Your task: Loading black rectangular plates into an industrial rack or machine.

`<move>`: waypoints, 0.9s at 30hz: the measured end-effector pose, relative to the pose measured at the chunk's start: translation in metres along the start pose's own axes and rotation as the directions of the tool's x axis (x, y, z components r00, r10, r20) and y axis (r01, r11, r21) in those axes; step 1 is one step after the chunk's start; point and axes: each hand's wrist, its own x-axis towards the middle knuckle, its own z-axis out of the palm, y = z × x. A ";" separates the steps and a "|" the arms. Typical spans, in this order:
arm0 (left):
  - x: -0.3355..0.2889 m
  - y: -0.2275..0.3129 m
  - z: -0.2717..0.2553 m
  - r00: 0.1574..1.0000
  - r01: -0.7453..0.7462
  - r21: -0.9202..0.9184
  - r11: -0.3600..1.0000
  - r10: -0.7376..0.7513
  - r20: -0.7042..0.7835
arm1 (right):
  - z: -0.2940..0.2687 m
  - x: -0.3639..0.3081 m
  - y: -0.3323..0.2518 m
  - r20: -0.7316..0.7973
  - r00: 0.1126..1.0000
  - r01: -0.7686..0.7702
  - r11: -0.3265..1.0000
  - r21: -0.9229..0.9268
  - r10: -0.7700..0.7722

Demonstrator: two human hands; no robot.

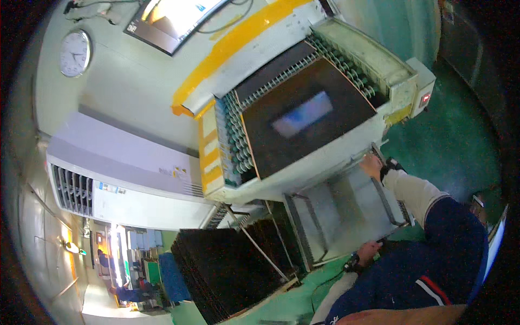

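Note:
A metal-framed rack [311, 238] with a pale grey, translucent-looking face stands at the near end of a roller machine. At its upper corner, just below the machine's edge, my right hand [371, 165] is closed round the frame. Lower down, my left hand [368, 252] is closed at the rack's near edge; its fingers are partly hidden. Dark bands circle both wrists. On the machine's rollers [238, 130] lies a dark flat board [292, 151] with a bright reflection on it, and another dark board [265, 76] lies behind.
Several dark boards [227, 271] stand upright in a rack left of the grey-faced one. A white air conditioner [124, 151] stands beyond them. A screen [168, 24] and a clock [75, 52] hang on the wall. A switch box [425, 89] projects from the machine's right side.

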 end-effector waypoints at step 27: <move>-0.123 -0.103 -0.132 0.290 0.481 -0.146 0.864 -0.314 -0.904 | -0.076 0.067 -0.037 0.373 0.875 -0.483 0.590 0.647 0.308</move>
